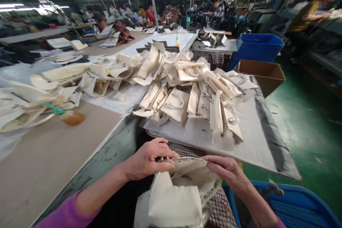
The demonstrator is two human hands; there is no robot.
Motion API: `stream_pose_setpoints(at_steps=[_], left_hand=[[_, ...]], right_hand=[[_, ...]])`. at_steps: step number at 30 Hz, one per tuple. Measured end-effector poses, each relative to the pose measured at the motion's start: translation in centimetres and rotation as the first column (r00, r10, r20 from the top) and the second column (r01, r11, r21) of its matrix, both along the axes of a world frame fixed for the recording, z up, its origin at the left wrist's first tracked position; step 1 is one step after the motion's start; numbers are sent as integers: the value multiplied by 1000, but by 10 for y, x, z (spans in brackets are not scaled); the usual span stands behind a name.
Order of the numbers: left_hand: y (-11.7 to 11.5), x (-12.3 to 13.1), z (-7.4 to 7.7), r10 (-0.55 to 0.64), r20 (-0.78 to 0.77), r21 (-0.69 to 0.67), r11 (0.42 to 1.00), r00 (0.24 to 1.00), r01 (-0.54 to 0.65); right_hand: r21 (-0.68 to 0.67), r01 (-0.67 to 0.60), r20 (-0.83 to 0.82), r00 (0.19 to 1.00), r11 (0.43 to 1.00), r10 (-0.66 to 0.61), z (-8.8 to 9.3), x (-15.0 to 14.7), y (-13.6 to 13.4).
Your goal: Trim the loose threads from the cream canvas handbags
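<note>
A cream handbag [175,205] rests on my lap over a checked apron, its mouth facing up and its inside partly showing. My left hand [151,160] pinches the bag's top edge on the left, thumb and fingers on either side of the rim. On the right, my right hand [227,171] grips the same rim between thumb and fingers. Between the two hands the far edge runs taut. Just beyond my lap, a pile of similar cream bags [176,105], several with handles and small metal fittings, covers much of the white-topped table [253,142].
A squeeze bottle of amber liquid [73,118] lies on the left table near more cream pieces [104,74]. At right are a blue basket [296,203], a cardboard box [262,73] and a blue bin [259,48]. Several people work in the background.
</note>
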State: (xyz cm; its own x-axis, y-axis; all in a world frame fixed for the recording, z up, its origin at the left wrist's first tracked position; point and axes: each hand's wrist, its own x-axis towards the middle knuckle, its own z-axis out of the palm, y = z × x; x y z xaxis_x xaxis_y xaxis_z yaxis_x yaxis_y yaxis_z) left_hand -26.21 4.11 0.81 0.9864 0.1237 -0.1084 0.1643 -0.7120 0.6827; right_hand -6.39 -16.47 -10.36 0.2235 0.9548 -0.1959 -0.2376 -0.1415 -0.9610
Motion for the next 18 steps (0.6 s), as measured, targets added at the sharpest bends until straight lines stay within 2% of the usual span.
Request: stream_pose_setpoints(at_steps=[3, 7, 9, 18], left_hand=[[-4, 4, 4, 23, 12, -14, 1000, 1000, -23], [-9, 5, 7, 145, -140, -191, 967, 980, -170], [-9, 5, 6, 156, -150, -226, 956, 976, -188], [-4, 11, 9, 124, -60, -135, 982, 990, -131]], right_hand=[[3, -10, -8, 1000, 1000, 10, 2, -2, 3], [-10, 8, -23, 1000, 1000, -8, 3, -5, 3], [-11, 16, -26, 1000, 1000, -16, 2, -6, 3], [-5, 44, -77, 996, 999, -44, 4, -9, 4]])
